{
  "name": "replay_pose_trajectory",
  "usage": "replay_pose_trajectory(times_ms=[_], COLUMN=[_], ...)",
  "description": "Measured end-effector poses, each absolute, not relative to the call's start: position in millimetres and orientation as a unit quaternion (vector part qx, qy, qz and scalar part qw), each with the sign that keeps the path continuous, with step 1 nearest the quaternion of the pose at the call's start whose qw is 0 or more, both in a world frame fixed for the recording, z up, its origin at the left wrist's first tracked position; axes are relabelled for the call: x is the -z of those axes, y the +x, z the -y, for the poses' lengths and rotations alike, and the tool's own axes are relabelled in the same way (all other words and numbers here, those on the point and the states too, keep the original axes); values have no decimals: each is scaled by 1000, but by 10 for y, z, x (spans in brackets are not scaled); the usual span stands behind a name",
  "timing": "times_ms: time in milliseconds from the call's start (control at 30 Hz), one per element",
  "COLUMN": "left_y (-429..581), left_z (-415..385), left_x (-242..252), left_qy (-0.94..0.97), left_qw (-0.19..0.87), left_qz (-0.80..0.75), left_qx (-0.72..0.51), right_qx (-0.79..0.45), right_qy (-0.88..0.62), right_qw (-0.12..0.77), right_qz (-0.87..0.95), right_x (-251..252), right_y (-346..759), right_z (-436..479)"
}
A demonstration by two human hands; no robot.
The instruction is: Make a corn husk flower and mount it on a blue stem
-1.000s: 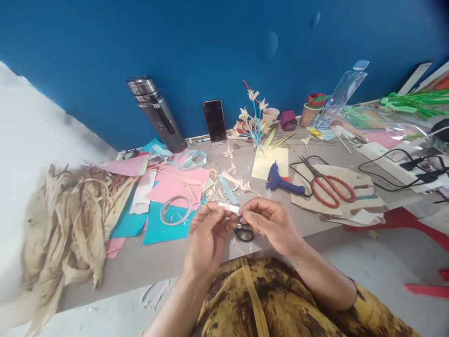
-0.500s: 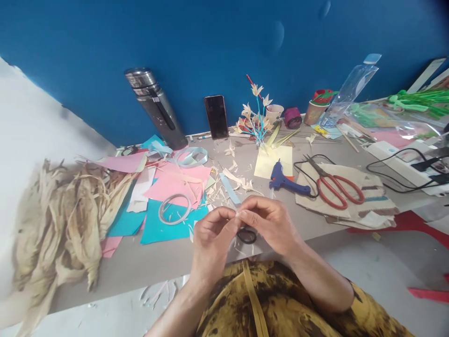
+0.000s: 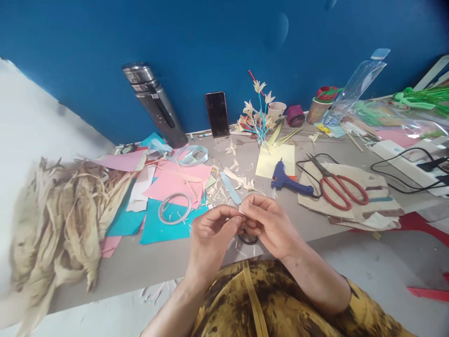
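Observation:
My left hand point(image 3: 213, 236) and my right hand point(image 3: 270, 224) meet above the table's front edge, thumbs and forefingers pinched together. Between the fingertips shows a tiny whitish piece point(image 3: 241, 210), too small to name. Below the hands, partly covered by them, lies a black ring-shaped thing point(image 3: 248, 239). Just beyond the fingers are a light blue strip point(image 3: 230, 188) and pale husk scraps point(image 3: 219, 192). A roll of tape point(image 3: 174, 209) lies on blue paper point(image 3: 150, 234) to the left. Further off stands a bunch of husk flowers on blue stems point(image 3: 260, 112).
Dried husks point(image 3: 63, 220) hang over the left edge. At right lie a blue glue gun point(image 3: 289, 181) with a black cord and red-handled scissors point(image 3: 345, 189) on cloth. Along the wall are a flask point(image 3: 157, 110), a phone point(image 3: 216, 114) and a tilted plastic bottle point(image 3: 358, 86). A power strip point(image 3: 407, 166) sits far right.
My right hand has turned slightly, its fingers curling in more below the pinch. Both hands stay together, now covering more of the black ring. The view has shifted slightly.

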State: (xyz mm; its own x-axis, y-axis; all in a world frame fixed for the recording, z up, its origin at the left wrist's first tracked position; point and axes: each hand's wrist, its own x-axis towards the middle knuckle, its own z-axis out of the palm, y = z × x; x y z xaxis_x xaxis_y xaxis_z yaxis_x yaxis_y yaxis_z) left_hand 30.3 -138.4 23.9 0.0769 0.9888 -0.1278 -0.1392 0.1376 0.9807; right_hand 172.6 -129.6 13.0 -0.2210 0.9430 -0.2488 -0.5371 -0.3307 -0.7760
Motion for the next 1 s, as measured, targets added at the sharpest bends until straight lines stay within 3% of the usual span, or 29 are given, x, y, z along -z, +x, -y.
replay_pose_trajectory(times_ms=[1000], left_y=[391], left_z=[1447], left_x=[-331], left_qy=[526], left_qw=[420], left_qz=[-538], left_qx=[-507], right_qx=[-613], right_qy=[-454], right_qw=[504], right_qz=[406], right_x=[-157], right_y=[1722], right_z=[1370])
